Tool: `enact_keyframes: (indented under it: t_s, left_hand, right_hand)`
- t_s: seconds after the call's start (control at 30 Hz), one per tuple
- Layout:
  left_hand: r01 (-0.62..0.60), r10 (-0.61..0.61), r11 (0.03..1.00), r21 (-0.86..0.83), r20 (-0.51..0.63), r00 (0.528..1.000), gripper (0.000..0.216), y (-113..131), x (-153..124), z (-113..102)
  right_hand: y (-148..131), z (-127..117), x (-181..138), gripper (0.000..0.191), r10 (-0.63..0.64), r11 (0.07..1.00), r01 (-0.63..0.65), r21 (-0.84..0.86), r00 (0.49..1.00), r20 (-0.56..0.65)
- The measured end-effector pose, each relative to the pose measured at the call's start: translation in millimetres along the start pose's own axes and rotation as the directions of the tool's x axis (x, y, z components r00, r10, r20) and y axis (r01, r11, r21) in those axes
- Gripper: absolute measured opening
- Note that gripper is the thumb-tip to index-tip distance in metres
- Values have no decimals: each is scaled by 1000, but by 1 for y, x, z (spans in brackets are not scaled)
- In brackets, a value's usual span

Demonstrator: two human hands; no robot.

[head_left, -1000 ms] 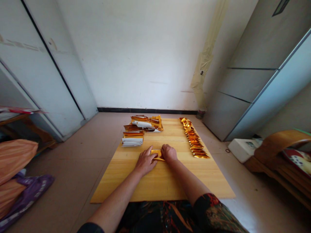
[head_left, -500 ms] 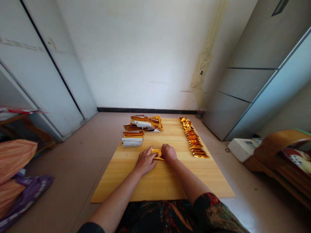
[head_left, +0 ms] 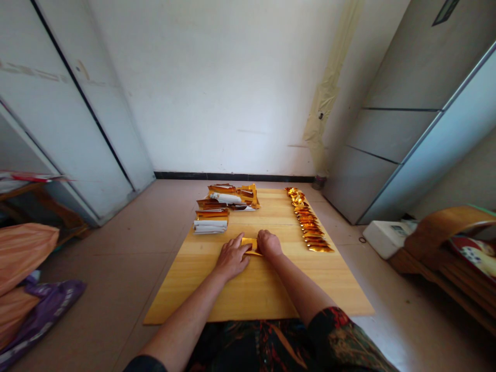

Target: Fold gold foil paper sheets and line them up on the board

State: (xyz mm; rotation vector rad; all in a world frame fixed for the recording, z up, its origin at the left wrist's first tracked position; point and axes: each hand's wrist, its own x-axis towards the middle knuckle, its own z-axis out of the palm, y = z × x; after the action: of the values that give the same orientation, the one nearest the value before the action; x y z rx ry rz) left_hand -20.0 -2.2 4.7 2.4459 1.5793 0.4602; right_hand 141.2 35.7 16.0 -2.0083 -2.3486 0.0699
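Observation:
A small piece of gold foil paper (head_left: 251,245) lies on the wooden board, between my two hands. My left hand (head_left: 233,256) rests on its left end with the fingers stretched out and apart, the thumb pointing toward the middle of the foil. At the other end, my right hand (head_left: 269,244) is closed on the foil, fingers curled; what they cover is hidden. Folded gold foil pieces (head_left: 312,227) run in an overlapping column along the board's right side. Stacks of gold and white paper sheets (head_left: 210,226) sit at the far left.
The wooden board (head_left: 248,294) stands before me, near a white wall (head_left: 217,93). A grey refrigerator (head_left: 368,155) is at the right, beside a white box (head_left: 387,237) and a wooden seat (head_left: 434,248). Orange and purple bags (head_left: 50,305) lie on the left.

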Motion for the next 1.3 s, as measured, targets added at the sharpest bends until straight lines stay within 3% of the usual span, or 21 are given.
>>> enact_keyframes:
  t_s: [0.4, 0.5, 0.63, 0.77, 1.03, 1.3]
  left_hand:
    - [-110, 107, 985, 135, 27, 994, 36, 3, 1, -6]
    - [-117, 115, 983, 144, 22, 993, 39, 2, 1, -5]
    - [-125, 126, 983, 133, -6, 992, 38, 0, 0, -2]
    - [-84, 87, 994, 64, -48, 995, 29, 0, 3, 0]
    - [128, -130, 991, -28, -118, 984, 27, 6, 16, 9]
    - [106, -109, 994, -29, -125, 986, 21, 3, 14, 14]
  right_hand:
    - [-2, 10, -7, 13, -69, 997, 58, -59, 976, -208]
    - [0, 7, -8, 14, -113, 991, 95, -94, 969, -218]
    - [6, 8, -8, 18, -78, 995, 65, -75, 981, -179]
    - [13, 9, -13, 22, -19, 999, 12, -39, 982, -186]
    - [21, 11, -18, 18, 69, 997, -57, 61, 974, -216]
    - [25, 12, -14, 24, 107, 990, -87, 109, 975, -193]
